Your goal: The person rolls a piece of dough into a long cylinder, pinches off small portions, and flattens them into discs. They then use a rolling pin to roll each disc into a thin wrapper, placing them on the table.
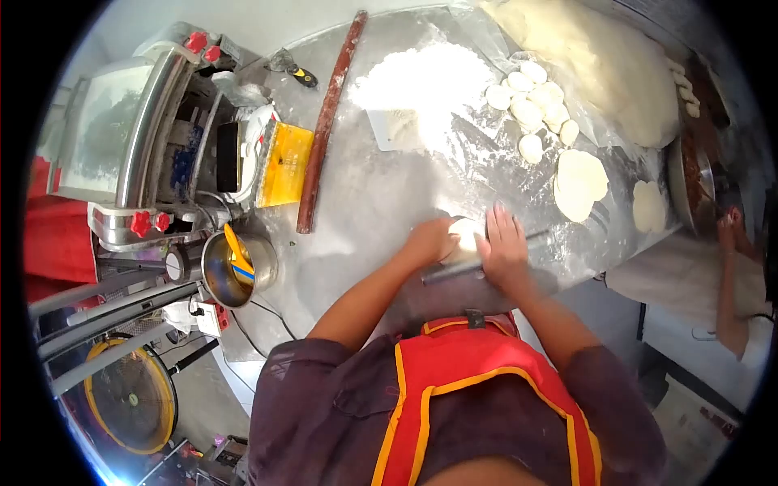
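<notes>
My left hand [429, 241] has its fingers closed on the edge of a small round piece of dough [464, 235] lying on the grey worktop. Over a thin rolling pin [454, 270] lies my right hand [505, 247], palm down, fingers stretched out flat and pointing away from me. The pin slants beneath that hand, close to the dough's near side. To the right sits a stack of flattened dough rounds [580, 185]. Several small dough pieces [531, 105] are clustered farther back.
White flour [421, 73] is heaped at the back, beside a scraper [391, 130]. A long brown rolling pin [331, 121], a yellow box [285, 164] and a metal pot [217, 271] stand left. A large dough mass [592, 61] fills the back right; another person's arm [732, 283] shows right.
</notes>
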